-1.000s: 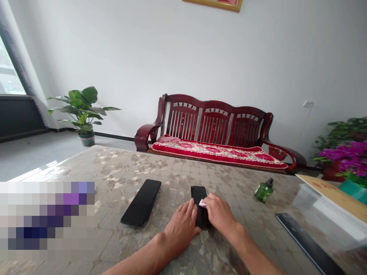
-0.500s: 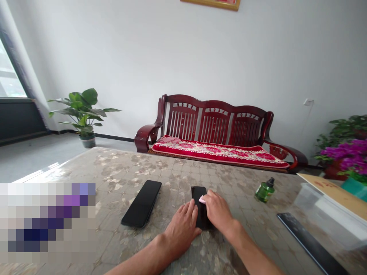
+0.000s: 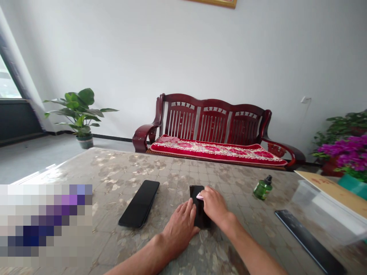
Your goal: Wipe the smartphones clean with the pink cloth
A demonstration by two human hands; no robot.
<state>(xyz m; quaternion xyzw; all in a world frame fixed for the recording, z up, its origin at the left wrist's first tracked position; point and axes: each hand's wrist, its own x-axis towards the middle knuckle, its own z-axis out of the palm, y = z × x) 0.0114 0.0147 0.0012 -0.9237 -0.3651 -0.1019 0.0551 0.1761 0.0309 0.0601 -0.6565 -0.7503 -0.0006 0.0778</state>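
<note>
A smartphone (image 3: pixel 202 220) with a black screen lies on the table between my two hands. My left hand (image 3: pixel 180 223) rests along its left edge, fingers stretched out and thumb near its lower end. Pinched in my right hand (image 3: pixel 215 204) is a small pink cloth or pad (image 3: pixel 200 196), which sits over the upper part of the screen. Most of the pink piece is hidden by my fingers. To the left, a larger black phone or tablet (image 3: pixel 139 204) lies flat, apart from both hands.
On the patterned table (image 3: pixel 114 164) stand a green spray bottle (image 3: pixel 262 189) and a clear plastic box (image 3: pixel 309 198) with a tan sheet (image 3: pixel 332 189) on top. A long black bar-shaped object (image 3: pixel 309 242) lies nearby. Behind is a wooden bench (image 3: pixel 212 103). Blurring covers the lower left.
The whole view has shifted slightly. My right hand and the pink piece have moved very slightly up over the screen; my left hand stays at the phone's edge.
</note>
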